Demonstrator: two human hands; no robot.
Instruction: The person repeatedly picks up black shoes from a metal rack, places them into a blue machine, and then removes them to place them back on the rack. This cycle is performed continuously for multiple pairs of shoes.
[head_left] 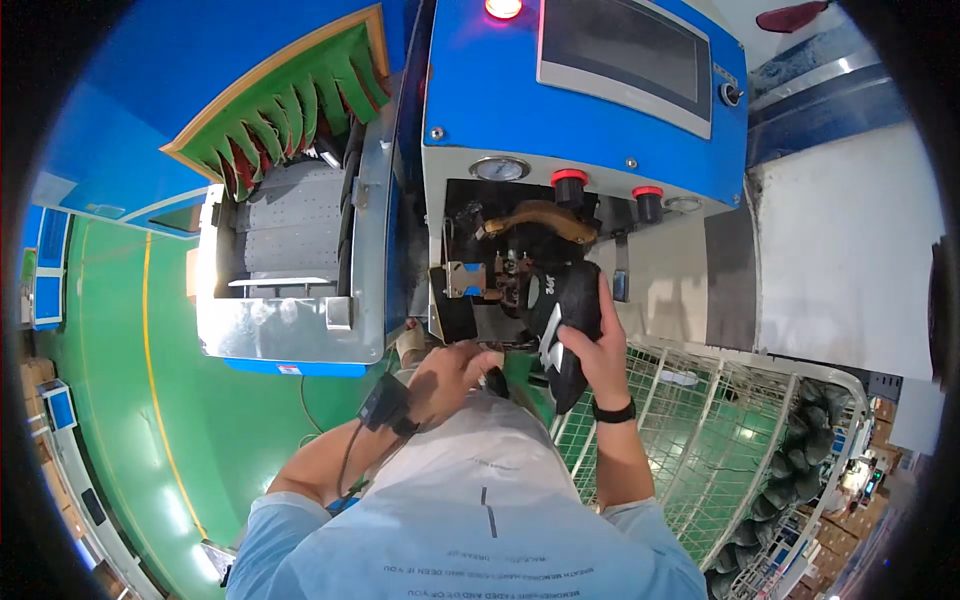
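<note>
Black shoe: one [580,300], at three o'clock from centre, upper end against the machine's clamp area.
Right hand: one [600,352], gripping the shoe, thumb across its near side.
Left hand: one [448,378], toward seven o'clock, fingers bent; cannot tell whether it grips anything.
Blue machine: one [485,95], toward one o'clock, with one screen [625,52] and two red-collared knobs [569,190].
Wire cart: one [690,440], four o'clock, its dark items [785,490] too jumbled to count.
Hidden: right fingertips, behind the shoe.
Cut off: machine top.
</note>
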